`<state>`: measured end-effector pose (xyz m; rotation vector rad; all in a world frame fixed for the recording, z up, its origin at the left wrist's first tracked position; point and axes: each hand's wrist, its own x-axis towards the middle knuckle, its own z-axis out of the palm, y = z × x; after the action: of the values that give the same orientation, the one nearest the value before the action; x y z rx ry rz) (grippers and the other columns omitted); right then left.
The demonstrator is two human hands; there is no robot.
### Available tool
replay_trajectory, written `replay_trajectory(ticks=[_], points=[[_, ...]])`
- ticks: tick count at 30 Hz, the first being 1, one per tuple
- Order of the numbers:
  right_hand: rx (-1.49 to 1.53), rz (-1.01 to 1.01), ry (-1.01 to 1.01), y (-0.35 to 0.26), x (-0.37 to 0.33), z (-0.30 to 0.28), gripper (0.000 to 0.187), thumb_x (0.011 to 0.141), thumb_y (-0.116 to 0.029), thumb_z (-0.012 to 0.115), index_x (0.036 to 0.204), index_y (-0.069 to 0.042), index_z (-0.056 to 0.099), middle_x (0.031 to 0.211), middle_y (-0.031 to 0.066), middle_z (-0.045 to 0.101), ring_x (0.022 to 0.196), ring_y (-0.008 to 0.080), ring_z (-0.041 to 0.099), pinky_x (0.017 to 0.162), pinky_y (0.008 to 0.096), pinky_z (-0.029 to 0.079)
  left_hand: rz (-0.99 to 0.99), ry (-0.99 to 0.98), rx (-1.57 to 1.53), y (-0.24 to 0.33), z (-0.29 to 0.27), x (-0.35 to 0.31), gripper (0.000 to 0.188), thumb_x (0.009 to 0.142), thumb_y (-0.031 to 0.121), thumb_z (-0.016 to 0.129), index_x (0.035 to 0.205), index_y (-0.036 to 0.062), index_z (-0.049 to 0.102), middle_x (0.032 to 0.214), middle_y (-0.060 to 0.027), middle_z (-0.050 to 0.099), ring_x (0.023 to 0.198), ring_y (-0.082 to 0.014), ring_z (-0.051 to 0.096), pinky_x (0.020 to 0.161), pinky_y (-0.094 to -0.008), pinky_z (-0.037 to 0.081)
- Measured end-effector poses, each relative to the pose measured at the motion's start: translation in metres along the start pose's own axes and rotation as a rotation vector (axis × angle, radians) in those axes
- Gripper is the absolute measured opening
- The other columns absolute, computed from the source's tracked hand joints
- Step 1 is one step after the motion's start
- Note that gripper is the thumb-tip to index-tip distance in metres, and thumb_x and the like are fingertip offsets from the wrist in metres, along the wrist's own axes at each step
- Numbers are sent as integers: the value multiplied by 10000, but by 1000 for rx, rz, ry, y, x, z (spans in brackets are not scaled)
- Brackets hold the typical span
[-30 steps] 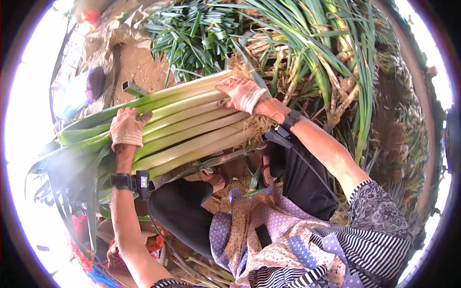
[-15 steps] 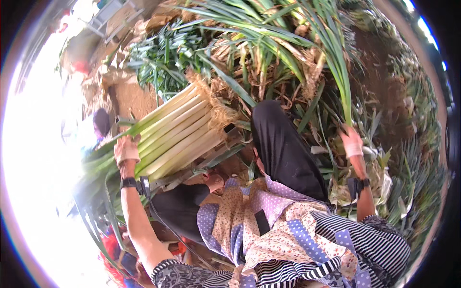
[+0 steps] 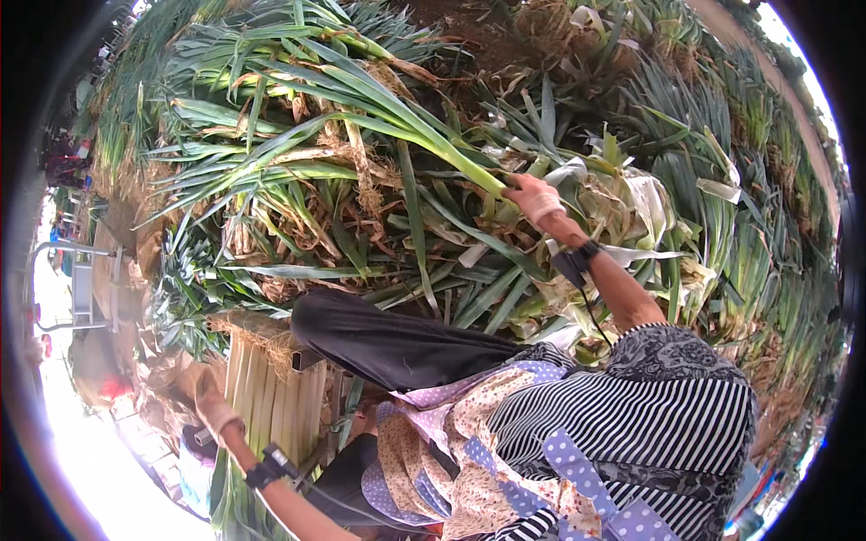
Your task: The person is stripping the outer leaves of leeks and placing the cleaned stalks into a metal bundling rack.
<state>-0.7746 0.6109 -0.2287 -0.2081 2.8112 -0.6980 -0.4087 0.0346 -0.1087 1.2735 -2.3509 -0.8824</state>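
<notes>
A wide fisheye camera on the person's head looks steeply down, over the striped shirt [image 3: 622, 415] close below the lens, to the left hand [image 3: 216, 408] and right hand [image 3: 535, 198] farther out and the piled leeks [image 3: 262, 171] beyond; the scene curves toward a round, dark rim.

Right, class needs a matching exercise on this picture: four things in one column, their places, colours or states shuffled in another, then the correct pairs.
Things:
1. Right hand
2. Left hand
3. Trousers
4. Pale leeks

Descriptions:
A. Plain black
B. Lined up side by side
C. Gripping a green leek
D. Beside the pale row's left edge

Pairs: 1-C; 2-D; 3-A; 4-B
</notes>
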Motion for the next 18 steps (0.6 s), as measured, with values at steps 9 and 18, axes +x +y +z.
replay_trajectory(ticks=[9,18], points=[[144,68,13,-2,66,70,470,752,-441,654,1025,-66,583,906,175,645,844,345,621,733,429,480,528,-383,18,236,216,-54,210,870,184,575,1053,91,619,922,-35,648,852,-117,622,788,-259,508],[413,60,-176,-50,-41,-69,480,720,-304,749,1077,-20,598,862,62,666,751,95,587,712,243,481,-374,-781,-969,259,315,-98,247,831,285,667,839,41,634,713,-18,596,620,-117,569,584,-245,472]])
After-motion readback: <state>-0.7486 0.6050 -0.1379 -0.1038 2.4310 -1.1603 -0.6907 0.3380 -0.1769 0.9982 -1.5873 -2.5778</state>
